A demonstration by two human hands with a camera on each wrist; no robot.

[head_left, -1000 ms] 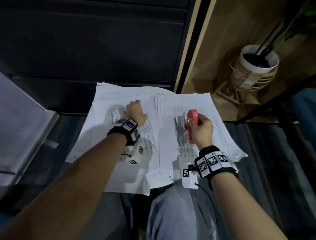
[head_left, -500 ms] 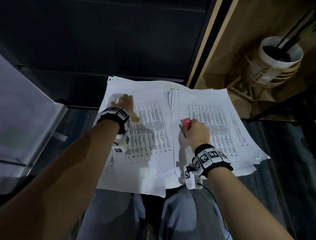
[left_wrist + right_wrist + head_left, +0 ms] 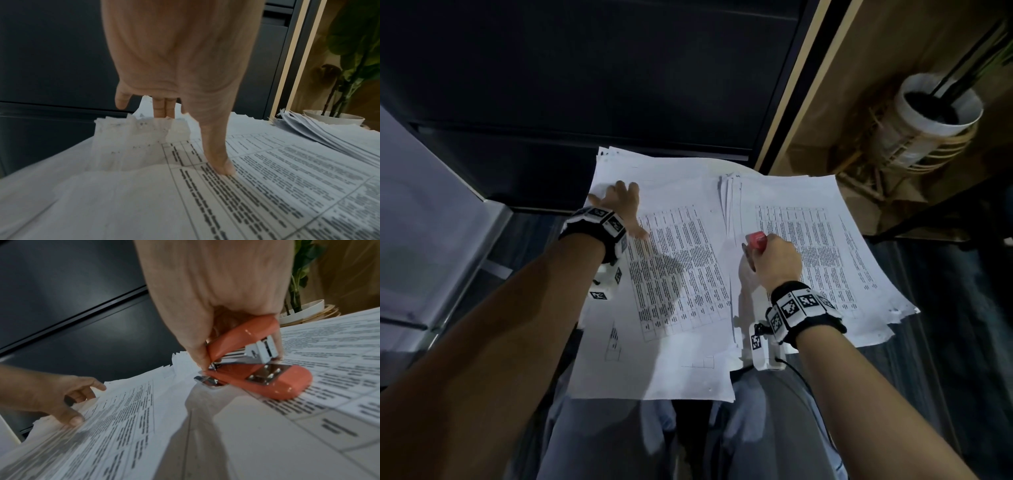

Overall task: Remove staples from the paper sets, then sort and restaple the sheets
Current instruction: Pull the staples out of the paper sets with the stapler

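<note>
Two sets of printed sheets lie side by side on my lap. My left hand (image 3: 619, 205) is at the far left corner of the left paper set (image 3: 681, 274). Its thumb (image 3: 220, 164) presses on the top sheet and its fingers (image 3: 164, 108) reach behind the curled-up corner (image 3: 127, 139). My right hand (image 3: 774, 260) grips a red stapler (image 3: 756, 238) that rests on the right paper set (image 3: 818, 246). In the right wrist view the stapler (image 3: 257, 378) has its mouth slightly apart, with nothing between, and its base lies on the printed table.
A dark cabinet front (image 3: 585, 85) stands just beyond the papers. A white plant pot in a wicker stand (image 3: 941, 102) sits at the far right by a wooden wall. A grey surface (image 3: 421, 205) is on the left. My knees (image 3: 602, 445) are under the sheets.
My left hand moved from the middle of the left sheet up to its far left corner and spread its fingers. My right hand kept hold of the stapler and stayed on the right set.
</note>
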